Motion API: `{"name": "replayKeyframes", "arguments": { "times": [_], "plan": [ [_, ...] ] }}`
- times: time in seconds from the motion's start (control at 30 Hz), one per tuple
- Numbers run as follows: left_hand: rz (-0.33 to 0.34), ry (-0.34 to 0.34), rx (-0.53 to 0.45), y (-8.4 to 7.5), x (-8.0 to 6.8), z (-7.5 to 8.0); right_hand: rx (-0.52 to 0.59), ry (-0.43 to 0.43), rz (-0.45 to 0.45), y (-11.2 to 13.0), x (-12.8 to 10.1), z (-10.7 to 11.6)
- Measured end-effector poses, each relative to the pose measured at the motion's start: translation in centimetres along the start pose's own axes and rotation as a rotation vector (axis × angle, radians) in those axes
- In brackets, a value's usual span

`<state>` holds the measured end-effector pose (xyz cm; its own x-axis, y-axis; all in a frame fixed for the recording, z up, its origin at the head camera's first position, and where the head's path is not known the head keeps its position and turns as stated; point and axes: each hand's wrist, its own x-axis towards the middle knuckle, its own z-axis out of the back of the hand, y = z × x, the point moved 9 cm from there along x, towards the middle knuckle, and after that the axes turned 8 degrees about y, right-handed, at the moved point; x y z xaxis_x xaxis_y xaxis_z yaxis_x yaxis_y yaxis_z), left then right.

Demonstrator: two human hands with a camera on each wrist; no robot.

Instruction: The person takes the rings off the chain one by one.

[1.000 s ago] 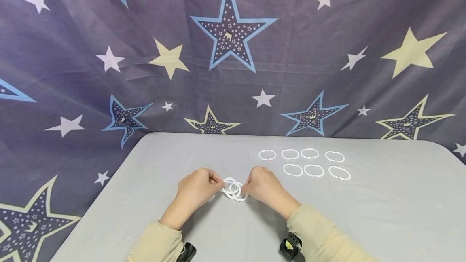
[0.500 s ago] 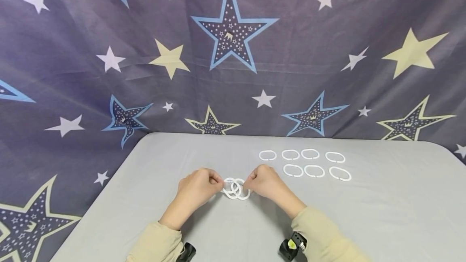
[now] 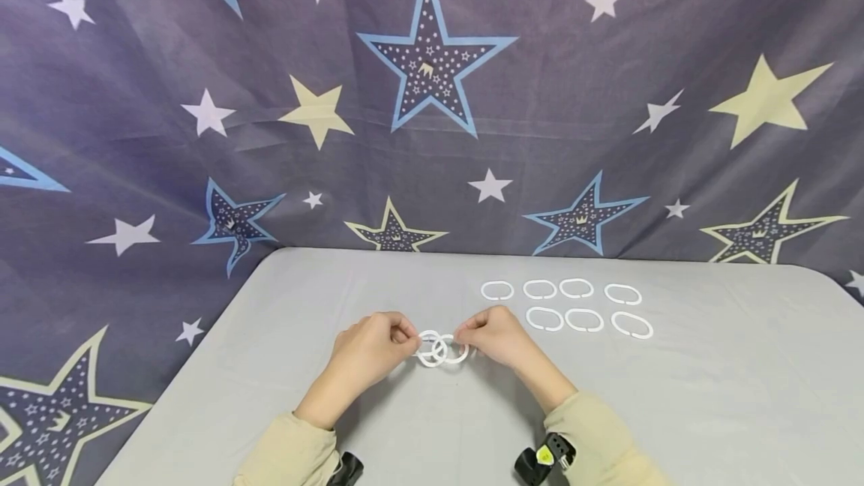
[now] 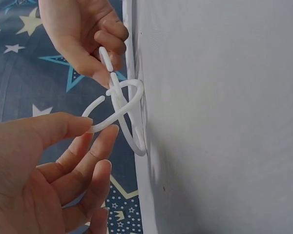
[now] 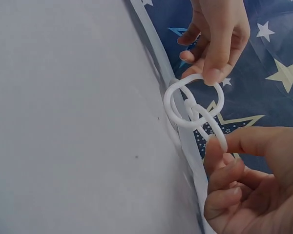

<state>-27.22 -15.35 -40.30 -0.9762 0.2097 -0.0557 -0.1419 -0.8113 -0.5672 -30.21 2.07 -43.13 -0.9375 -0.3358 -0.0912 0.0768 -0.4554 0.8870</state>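
Note:
Two white C-shaped plastic rings, like shower curtain rings, hang looped through one another between the hands. My left hand [image 3: 374,343] pinches the left ring [image 4: 136,93] between thumb and index finger, its other fingers loosely bent. A small gap shows in that ring in the left wrist view. Opposite it, my right hand [image 3: 498,334] pinches the right ring [image 5: 220,131] at its outer end with thumb and index finger. This second ring also has a gap, near the right fingertips in the left wrist view. The pair is held close over the table, partly covered by the fingertips.
Several loose white rings [image 3: 543,329] lie in two rows at the back right of the grey-covered table [image 3: 729,366]. A dark curtain [image 3: 540,96] printed with stars hangs along the table's far edge. Black camera units [image 3: 533,465] sit at both wrists.
My right hand has drawn slightly to the right with its ring, so the two linked rings overlap less. The left hand has stayed nearly in place, and the loose rings lie as before.

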Motion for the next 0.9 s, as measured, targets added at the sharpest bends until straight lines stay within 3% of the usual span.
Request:
{"name": "replayKeyframes", "arguments": {
  "times": [0.23,0.47,0.9],
  "plan": [
    [-0.02,-0.01,0.025,-0.4,0.1,0.0,0.041,-0.024,0.025,-0.1,0.0,0.9],
    [-0.04,-0.03,0.055,-1.0,0.0,0.1,0.096,-0.034,-0.005,-0.7,0.3,0.9],
    [-0.064,-0.025,0.081,-1.5,-0.2,-0.2,0.1,-0.046,0.007,-0.4,0.3,1.0]
  ]
}}
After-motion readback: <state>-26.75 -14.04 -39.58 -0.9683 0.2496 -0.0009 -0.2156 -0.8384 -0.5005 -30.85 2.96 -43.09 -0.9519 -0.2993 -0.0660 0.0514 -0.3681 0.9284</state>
